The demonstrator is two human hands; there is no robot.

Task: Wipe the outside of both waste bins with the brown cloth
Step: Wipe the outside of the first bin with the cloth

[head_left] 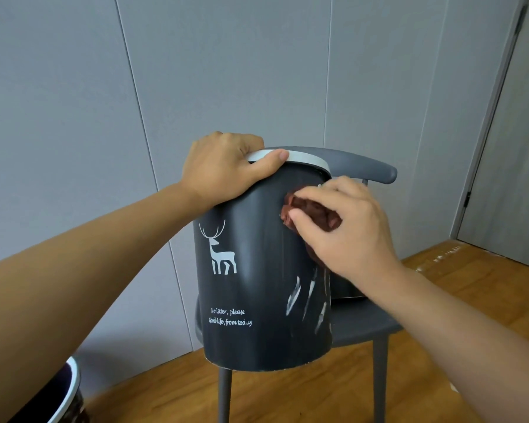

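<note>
Clearly your right hand (pixel 345 227) grips the brown cloth (pixel 310 213) mid-wipe while your left hand (pixel 226 166) clasps the dark bin (pixel 257 288), leaving its white streaks (pixel 306 297) and the second bin (pixel 68 395).

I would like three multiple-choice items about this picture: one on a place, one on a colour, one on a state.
1. Where does the left hand hold the bin?
A. at its white rim
B. at its base
C. at the deer picture

2. What colour is the chair?
A. red
B. grey
C. yellow

3. What is the state of the cloth?
A. spread flat on the floor
B. hanging over the chair back
C. bunched in the right hand, against the bin

Key: 1 A, the thumb lies over the white rim. 2 B, seat, back and legs are all grey. 3 C, the fingers pinch the crumpled brown cloth on the bin's upper side.
</note>
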